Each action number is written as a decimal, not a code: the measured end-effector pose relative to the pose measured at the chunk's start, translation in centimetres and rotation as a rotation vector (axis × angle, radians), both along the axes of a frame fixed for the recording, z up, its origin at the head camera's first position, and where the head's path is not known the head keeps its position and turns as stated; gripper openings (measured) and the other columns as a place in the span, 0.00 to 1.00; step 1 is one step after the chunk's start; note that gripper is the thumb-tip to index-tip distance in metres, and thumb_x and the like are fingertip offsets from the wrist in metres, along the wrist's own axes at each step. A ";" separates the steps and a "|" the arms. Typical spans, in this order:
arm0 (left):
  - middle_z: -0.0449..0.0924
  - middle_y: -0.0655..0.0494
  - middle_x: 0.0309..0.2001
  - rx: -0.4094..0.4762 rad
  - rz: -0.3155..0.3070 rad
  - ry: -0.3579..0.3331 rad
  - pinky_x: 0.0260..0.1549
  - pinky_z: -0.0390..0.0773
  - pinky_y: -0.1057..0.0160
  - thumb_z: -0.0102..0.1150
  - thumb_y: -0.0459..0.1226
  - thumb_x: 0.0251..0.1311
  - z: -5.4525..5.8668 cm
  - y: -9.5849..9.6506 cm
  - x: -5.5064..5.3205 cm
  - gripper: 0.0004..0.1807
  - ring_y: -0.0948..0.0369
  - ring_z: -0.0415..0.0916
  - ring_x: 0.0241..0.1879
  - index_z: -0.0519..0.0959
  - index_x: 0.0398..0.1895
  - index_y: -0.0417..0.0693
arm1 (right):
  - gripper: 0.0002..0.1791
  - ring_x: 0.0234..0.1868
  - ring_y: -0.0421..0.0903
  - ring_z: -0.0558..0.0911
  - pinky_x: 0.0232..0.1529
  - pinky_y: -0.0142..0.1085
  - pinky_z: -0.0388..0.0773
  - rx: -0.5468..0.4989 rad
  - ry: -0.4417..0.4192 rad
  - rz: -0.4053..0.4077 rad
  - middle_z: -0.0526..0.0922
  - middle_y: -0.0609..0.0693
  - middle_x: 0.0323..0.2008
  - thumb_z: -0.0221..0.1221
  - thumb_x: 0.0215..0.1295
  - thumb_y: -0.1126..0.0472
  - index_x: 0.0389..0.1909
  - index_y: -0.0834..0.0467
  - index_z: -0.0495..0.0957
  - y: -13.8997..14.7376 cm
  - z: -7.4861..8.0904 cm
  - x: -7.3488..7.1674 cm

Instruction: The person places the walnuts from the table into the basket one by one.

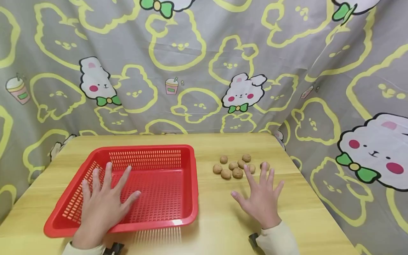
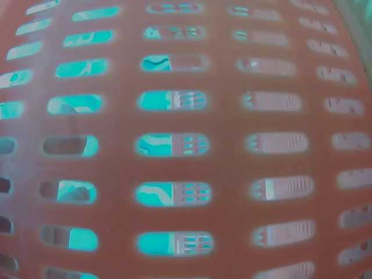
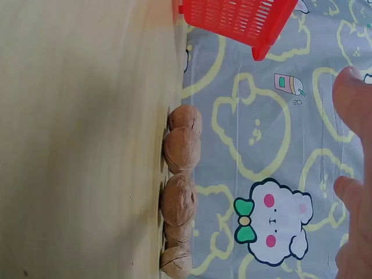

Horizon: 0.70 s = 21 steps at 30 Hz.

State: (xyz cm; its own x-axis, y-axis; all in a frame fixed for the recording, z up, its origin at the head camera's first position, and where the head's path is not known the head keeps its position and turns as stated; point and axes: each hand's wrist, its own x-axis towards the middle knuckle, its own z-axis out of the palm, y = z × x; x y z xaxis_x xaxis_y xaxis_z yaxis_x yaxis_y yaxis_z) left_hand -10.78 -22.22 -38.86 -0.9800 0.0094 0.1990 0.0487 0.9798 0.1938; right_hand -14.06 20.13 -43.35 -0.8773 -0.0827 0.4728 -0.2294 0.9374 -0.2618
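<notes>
Several walnuts [image 1: 237, 173] lie in a loose cluster on the right half of the table; the right wrist view shows some of these walnuts [image 3: 179, 199] in a row along the tabletop. My right hand [image 1: 262, 202] hovers on the near side of them with fingers spread, holding nothing. To the left stands a red plastic basket [image 1: 190, 184] with slotted walls and no contents in sight. Over its near left part my left hand [image 1: 106, 203] is held with fingers spread and nothing in it. The left wrist view is filled by the basket's slotted wall [image 2: 226, 122].
Both things stand on a light wooden table [image 1: 210, 226]. Behind it and along the right side hangs a grey curtain [image 1: 204, 39] with yellow outlines and white rabbits. Dark straps [image 1: 253, 240] show at the wrists.
</notes>
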 end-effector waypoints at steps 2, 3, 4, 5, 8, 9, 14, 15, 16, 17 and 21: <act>0.30 0.33 0.74 0.008 0.006 -0.008 0.58 0.16 0.31 0.46 0.69 0.58 -0.1 -0.1 0.2 0.48 0.31 0.18 0.69 0.45 0.77 0.62 | 0.49 0.69 0.76 0.41 0.55 0.78 0.28 0.003 0.004 0.012 0.38 0.69 0.73 0.59 0.53 0.29 0.73 0.46 0.59 -0.1 0.1 0.1; 0.30 0.32 0.74 0.011 0.009 -0.007 0.58 0.16 0.31 0.45 0.69 0.58 -0.2 -0.2 0.3 0.48 0.31 0.18 0.68 0.45 0.77 0.62 | 0.49 0.69 0.76 0.41 0.54 0.78 0.29 0.004 0.005 0.016 0.38 0.69 0.73 0.59 0.52 0.29 0.73 0.47 0.60 -0.1 0.1 0.2; 0.30 0.32 0.74 0.016 0.007 0.002 0.58 0.16 0.31 0.46 0.68 0.58 -0.1 -0.2 0.2 0.48 0.31 0.18 0.68 0.45 0.77 0.62 | 0.49 0.70 0.76 0.41 0.54 0.79 0.30 0.000 0.001 0.020 0.37 0.69 0.74 0.59 0.53 0.29 0.73 0.47 0.59 -0.2 0.1 0.1; 0.31 0.32 0.74 0.022 0.003 0.021 0.58 0.18 0.31 0.47 0.68 0.59 0.0 -0.3 0.1 0.48 0.31 0.18 0.69 0.45 0.77 0.62 | 0.49 0.70 0.74 0.40 0.55 0.78 0.30 -0.003 -0.005 0.022 0.36 0.68 0.74 0.59 0.54 0.29 0.74 0.46 0.58 -0.2 0.2 0.0; 0.33 0.33 0.74 0.062 -0.022 0.106 0.60 0.22 0.30 0.50 0.65 0.60 0.4 -0.4 -0.2 0.48 0.31 0.22 0.70 0.45 0.78 0.61 | 0.48 0.72 0.70 0.37 0.56 0.76 0.27 -0.051 -0.007 0.042 0.35 0.67 0.74 0.60 0.55 0.33 0.74 0.47 0.57 -0.3 0.4 -0.3; 0.33 0.34 0.75 0.094 -0.036 0.147 0.61 0.24 0.31 0.52 0.63 0.60 0.6 -0.5 -0.2 0.47 0.32 0.24 0.70 0.45 0.78 0.60 | 0.47 0.72 0.69 0.36 0.57 0.75 0.26 -0.084 -0.008 0.052 0.35 0.66 0.74 0.60 0.57 0.35 0.74 0.48 0.56 -0.4 0.4 -0.4; 0.44 0.41 0.75 0.323 -0.063 0.432 0.57 0.55 0.28 0.55 0.62 0.59 1.6 -1.6 1.1 0.45 0.32 0.47 0.69 0.56 0.75 0.53 | 0.42 0.72 0.69 0.41 0.58 0.73 0.22 -0.350 0.026 0.139 0.42 0.68 0.73 0.64 0.60 0.50 0.72 0.57 0.59 -0.4 0.1 -0.5; 0.48 0.43 0.75 0.367 -0.051 0.494 0.52 0.61 0.27 0.56 0.62 0.59 1.7 -2.0 1.5 0.44 0.33 0.52 0.68 0.59 0.74 0.52 | 0.41 0.71 0.71 0.44 0.59 0.74 0.27 -0.399 0.027 0.155 0.44 0.69 0.73 0.64 0.60 0.53 0.72 0.59 0.59 -0.4 0.1 -0.6; 0.51 0.45 0.74 0.400 -0.031 0.547 0.50 0.63 0.27 0.56 0.62 0.58 1.8 -2.4 2.0 0.43 0.34 0.56 0.67 0.62 0.72 0.51 | 0.41 0.71 0.72 0.47 0.60 0.74 0.32 -0.437 0.028 0.164 0.46 0.69 0.73 0.64 0.60 0.56 0.71 0.60 0.59 -0.3 0.1 -0.7; 0.54 0.46 0.74 0.423 -0.005 0.589 0.47 0.64 0.27 0.58 0.62 0.57 1.9 -2.9 2.4 0.42 0.35 0.59 0.65 0.65 0.71 0.51 | 0.40 0.70 0.72 0.49 0.60 0.74 0.37 -0.470 0.022 0.168 0.47 0.69 0.72 0.64 0.61 0.57 0.72 0.61 0.58 -0.3 0.1 -0.8; 0.58 0.47 0.72 0.502 0.107 0.603 0.61 0.61 0.40 0.65 0.53 0.56 1.1 -4.7 3.9 0.37 0.42 0.60 0.67 0.70 0.67 0.48 | 0.37 0.68 0.69 0.58 0.62 0.65 0.57 -0.582 -0.032 0.160 0.54 0.66 0.72 0.61 0.64 0.62 0.71 0.63 0.57 0.3 0.5 -1.1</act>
State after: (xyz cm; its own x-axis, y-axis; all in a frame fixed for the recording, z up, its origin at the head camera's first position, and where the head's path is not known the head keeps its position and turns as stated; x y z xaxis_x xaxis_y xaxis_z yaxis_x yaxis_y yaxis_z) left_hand -6.88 -26.95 -37.73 -0.6924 -0.3106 0.6512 0.1964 0.7874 0.5844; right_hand -15.20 20.38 -42.81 -0.8898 0.0499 0.4535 -0.3391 0.5927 -0.7305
